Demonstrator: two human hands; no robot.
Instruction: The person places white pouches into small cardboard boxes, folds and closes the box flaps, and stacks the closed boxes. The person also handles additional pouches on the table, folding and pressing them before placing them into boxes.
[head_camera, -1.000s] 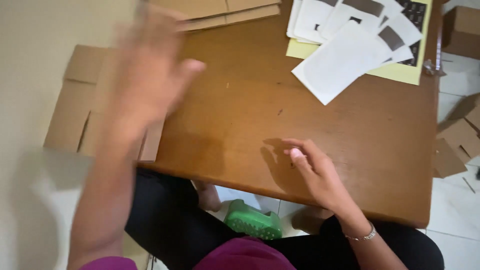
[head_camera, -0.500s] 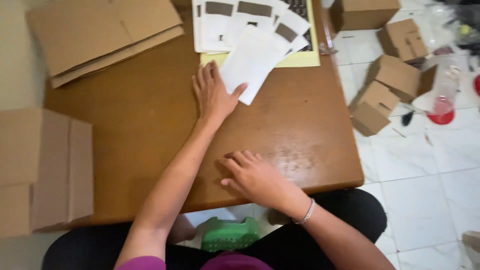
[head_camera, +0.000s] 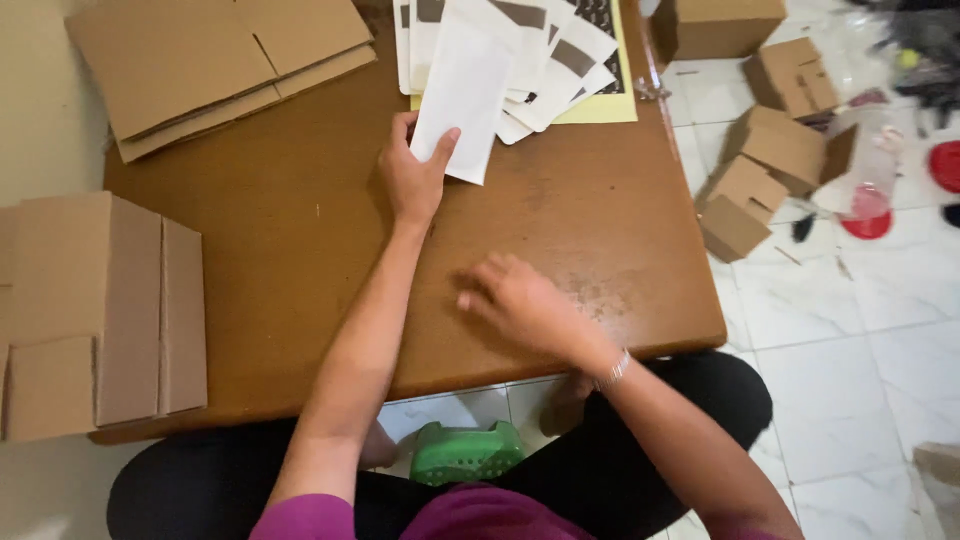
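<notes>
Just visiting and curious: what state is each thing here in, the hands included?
Left hand: gripping the white envelope.
Right hand: open, palm down on the table, blurred.
White envelope: flat, one corner held, overlapping the pile.
Envelope pile: fanned out on a yellow sheet.
Flat cartons: unfolded, stacked on the table.
Small boxes: assembled, on the floor.
</notes>
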